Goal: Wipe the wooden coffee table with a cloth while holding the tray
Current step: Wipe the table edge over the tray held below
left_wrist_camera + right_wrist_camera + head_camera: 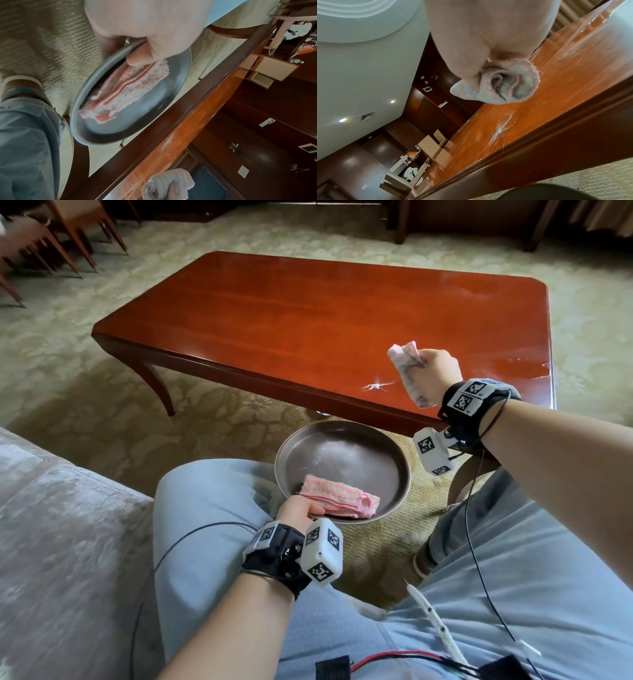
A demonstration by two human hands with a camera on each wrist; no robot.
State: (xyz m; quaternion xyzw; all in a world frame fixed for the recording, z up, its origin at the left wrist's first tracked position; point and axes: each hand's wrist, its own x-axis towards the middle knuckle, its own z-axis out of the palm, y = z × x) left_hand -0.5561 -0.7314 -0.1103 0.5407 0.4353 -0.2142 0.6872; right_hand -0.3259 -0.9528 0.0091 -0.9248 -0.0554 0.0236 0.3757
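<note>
The reddish wooden coffee table (pixel 308 313) stretches across the head view, with a small white powder patch (pixel 376 386) near its front edge. My right hand (pixel 435 371) grips a bunched pale pink cloth (pixel 407 368) just above the table's right part; in the right wrist view the cloth (pixel 503 86) hangs over the surface beside the powder streak (pixel 501 128). My left hand (pixel 298 510) pinches the near rim of a round dark tray (pixel 342 446), held below the table's front edge, above the carpet. A folded pink towel (pixel 339 499) lies in the tray (pixel 171 97), thumb on it.
I sit on a grey sofa (pixel 61 525) with my knees (pixel 212 484) close to the table. More white smears (pixel 524 364) mark the table's right end. Patterned carpet (pixel 85 378) surrounds the table, and wooden chairs (pixel 51 234) stand at the far left.
</note>
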